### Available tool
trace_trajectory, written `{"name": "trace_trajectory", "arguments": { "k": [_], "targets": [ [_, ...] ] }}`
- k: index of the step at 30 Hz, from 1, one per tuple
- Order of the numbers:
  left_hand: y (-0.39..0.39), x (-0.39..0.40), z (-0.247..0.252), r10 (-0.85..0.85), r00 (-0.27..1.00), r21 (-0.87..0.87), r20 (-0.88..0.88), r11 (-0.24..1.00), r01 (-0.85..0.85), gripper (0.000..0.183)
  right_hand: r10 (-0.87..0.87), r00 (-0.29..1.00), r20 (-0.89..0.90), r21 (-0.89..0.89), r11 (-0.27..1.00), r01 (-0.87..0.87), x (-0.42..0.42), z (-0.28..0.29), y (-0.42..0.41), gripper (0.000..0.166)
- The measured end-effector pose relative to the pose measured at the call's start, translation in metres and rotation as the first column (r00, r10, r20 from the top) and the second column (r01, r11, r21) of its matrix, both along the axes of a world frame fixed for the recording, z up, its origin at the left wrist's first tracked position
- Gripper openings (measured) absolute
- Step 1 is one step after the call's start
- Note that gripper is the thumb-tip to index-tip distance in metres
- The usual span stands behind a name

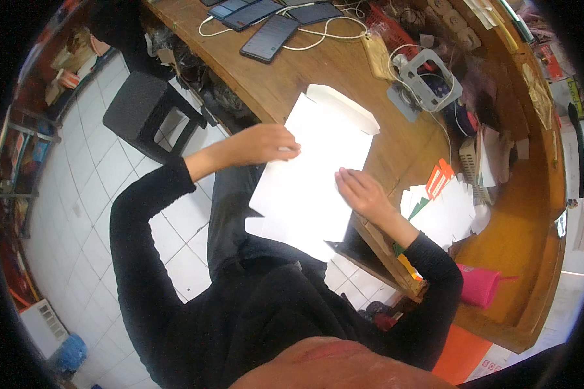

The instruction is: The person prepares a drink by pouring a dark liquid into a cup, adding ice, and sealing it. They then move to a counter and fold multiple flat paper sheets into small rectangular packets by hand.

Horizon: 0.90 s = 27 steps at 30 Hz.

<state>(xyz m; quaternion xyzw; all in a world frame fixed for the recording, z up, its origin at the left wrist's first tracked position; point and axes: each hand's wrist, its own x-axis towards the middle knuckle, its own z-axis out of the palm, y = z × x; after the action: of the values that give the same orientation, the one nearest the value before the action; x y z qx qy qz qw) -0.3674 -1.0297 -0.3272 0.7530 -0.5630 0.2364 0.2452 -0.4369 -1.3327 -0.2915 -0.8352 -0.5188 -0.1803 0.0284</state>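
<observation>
A white cardboard blank (316, 180) with fold-out flaps at its far and near ends lies across the wooden table edge and over my lap. My left hand (267, 144) holds its left edge, fingers curled over the top face. At the right edge, my right hand (367, 197) grips the blank, with its fingertips on the white surface. Whatever parts of both hands are underneath are hidden by the blank.
Several phones (270, 39) with white cables lie at the table's (331, 63) far end. A grey plastic holder (430, 80), a pile of cut cards (440, 209) and a pink pouch (482, 286) are to the right. A black stool (141, 109) stands left on the tiled floor.
</observation>
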Motion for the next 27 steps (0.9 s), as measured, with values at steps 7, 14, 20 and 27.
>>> {"name": "trace_trajectory", "arguments": {
  "k": [7, 14, 20, 27],
  "targets": [
    [-0.015, 0.032, 0.037, 0.172, 0.436, 0.131, -0.883, 0.984, -0.122, 0.037, -0.130, 0.322, -0.938, 0.176, 0.623, 0.762, 0.043, 0.023, -0.007, 0.026],
    [0.000, 0.051, -0.006, 0.135, 0.923, 0.088, -0.361, 0.990, -0.110, 0.028, -0.085, 0.935, -0.343, 0.248, 0.952, 0.178, 0.029, -0.010, -0.016, 0.033],
    [0.008, 0.036, 0.014, 0.077, 0.813, 0.047, -0.577, 0.997, -0.061, 0.022, -0.027, 0.781, -0.623, 0.209, 0.957, 0.200, 0.029, 0.011, -0.008, 0.032],
    [-0.090, 0.048, 0.047, 0.640, 0.605, 0.110, -0.474, 0.725, -0.680, 0.077, 0.089, -0.129, -0.988, -0.068, 0.497, 0.865, 0.053, 0.010, 0.004, 0.043]
  ]
}}
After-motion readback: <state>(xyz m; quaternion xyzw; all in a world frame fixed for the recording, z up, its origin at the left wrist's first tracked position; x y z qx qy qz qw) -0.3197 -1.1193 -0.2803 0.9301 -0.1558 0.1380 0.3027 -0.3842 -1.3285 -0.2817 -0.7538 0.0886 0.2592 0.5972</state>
